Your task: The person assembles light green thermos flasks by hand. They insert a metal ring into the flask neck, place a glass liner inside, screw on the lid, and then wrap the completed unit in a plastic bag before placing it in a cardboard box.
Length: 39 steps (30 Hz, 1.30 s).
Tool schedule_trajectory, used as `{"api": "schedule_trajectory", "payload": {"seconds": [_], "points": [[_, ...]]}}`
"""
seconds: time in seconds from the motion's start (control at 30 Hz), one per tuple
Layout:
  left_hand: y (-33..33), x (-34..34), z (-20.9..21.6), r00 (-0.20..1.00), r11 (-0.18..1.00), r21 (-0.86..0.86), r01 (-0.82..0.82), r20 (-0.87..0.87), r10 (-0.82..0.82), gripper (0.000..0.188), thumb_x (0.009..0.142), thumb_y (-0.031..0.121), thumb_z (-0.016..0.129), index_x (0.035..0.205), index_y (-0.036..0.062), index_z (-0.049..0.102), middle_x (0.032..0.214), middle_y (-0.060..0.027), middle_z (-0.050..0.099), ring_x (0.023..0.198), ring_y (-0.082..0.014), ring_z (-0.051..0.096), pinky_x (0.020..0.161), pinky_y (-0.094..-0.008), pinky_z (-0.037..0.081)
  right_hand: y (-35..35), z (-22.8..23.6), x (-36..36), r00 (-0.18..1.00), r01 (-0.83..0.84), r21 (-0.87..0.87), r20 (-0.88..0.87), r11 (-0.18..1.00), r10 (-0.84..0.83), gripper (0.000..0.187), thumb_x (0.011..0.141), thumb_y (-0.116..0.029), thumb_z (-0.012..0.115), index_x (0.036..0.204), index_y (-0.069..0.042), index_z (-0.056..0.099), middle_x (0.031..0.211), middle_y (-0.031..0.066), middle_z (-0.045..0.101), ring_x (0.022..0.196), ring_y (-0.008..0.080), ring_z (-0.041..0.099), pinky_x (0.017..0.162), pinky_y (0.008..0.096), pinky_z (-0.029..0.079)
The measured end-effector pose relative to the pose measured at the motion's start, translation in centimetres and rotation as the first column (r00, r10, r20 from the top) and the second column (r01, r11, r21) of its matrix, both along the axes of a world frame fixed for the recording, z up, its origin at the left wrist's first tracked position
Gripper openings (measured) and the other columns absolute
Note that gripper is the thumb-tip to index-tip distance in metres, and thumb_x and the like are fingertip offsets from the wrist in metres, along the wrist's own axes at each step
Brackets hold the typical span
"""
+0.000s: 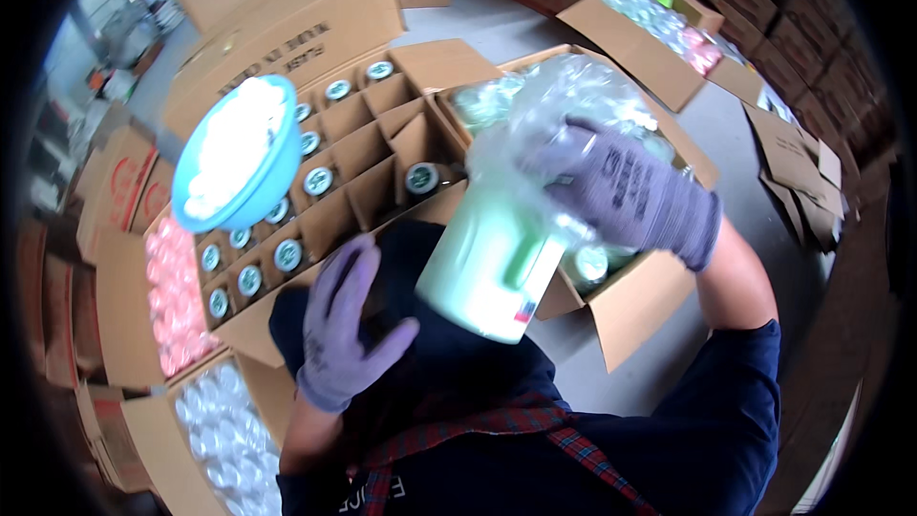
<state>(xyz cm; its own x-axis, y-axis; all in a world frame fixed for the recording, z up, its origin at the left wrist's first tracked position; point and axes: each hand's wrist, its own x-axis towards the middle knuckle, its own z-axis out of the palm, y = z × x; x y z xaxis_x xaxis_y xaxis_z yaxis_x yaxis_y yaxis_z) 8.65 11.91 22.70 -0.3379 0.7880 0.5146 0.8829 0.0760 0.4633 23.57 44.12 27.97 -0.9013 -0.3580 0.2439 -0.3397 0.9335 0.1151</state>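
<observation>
Right hand: clamped on bagged pale-green bottle | Left hand: open, apart, empty | Risk: slick plastic wrap may slip; bottle drops onto divided carton.

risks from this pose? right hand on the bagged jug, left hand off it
1. Only the right hand holds the pale green jug, and through loose clear plastic wrap; the grip could slide on the film, and the tilted jug might drop.
2. The left hand is open and apart from the jug, so nothing supports its base.
3. The blue bowl of white pieces sits on top of the divided carton; a swing of the jug could knock it over.
</observation>
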Motion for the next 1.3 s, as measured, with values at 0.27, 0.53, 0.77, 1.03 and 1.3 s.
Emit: {"api": "schedule_trajectory", "payload": {"seconds": [0.27,0.53,0.77,1.03,1.3], "points": [[-11.7,2.0,-7.3,0.914,0.923,0.018,-0.385,0.145,0.379,0.041,0.077,0.007,0.076,0.117,0.0028,0.068,0.105,-0.0156,0.069,0.086,-0.0316,0.064,0.078,-0.0397,0.053,-18.5,-8.2,-6.4,0.903,-0.411,-0.402,-0.053,0.818,0.427,0.042,0.078,-0.011,0.065,0.120,-0.009,0.064,0.125,0.0133,0.060,0.120,0.0322,0.056,0.110,0.0471,0.040],[-15.6,1.1,-11.3,0.787,0.763,0.194,-0.617,0.164,0.595,0.041,0.077,0.005,0.077,0.117,0.0032,0.067,0.096,-0.0137,0.070,0.078,-0.0313,0.063,0.072,-0.0404,0.052,-20.7,-15.6,-3.5,0.989,0.006,-0.918,0.065,0.396,0.134,0.063,0.084,-0.011,0.071,0.142,0.000,0.047,0.145,0.0208,0.046,0.137,0.0338,0.044,0.113,0.0398,0.036],[-17.9,1.9,-12.9,0.879,0.889,0.013,-0.458,0.156,0.451,0.048,0.077,0.002,0.075,0.124,0.0037,0.064,0.096,-0.0149,0.070,0.082,-0.0308,0.069,0.073,-0.0383,0.055,-21.8,-19.0,-2.0,0.980,0.196,-0.874,0.157,0.445,-0.124,0.008,0.094,-0.009,0.064,0.094,0.000,0.063,0.088,0.0153,0.065,0.082,0.0309,0.066,0.074,0.0386,0.052],[-22.6,10.1,-11.9,0.880,0.917,0.219,-0.332,0.421,0.219,0.030,0.078,0.001,0.077,0.104,0.0040,0.065,0.082,-0.0095,0.066,0.077,-0.0243,0.069,0.069,-0.0346,0.055,-21.9,-13.1,2.7,0.918,-0.023,-0.989,0.036,0.145,0.395,0.010,0.095,-0.008,0.064,0.103,-0.002,0.067,0.096,0.0117,0.069,0.086,0.0239,0.069,0.075,0.0329,0.054],[-18.5,6.7,-6.7,0.936,0.989,0.022,-0.147,0.325,0.132,0.036,0.074,-0.003,0.073,0.109,0.0045,0.072,0.088,-0.0107,0.071,0.076,-0.0257,0.070,0.071,-0.0351,0.055,-22.5,-15.5,-2.2,0.967,0.256,-0.963,0.254,0.085,-0.037,0.026,0.087,-0.004,0.067,0.112,-0.001,0.060,0.105,0.0155,0.062,0.090,0.0311,0.063,0.081,0.0373,0.051]]}}
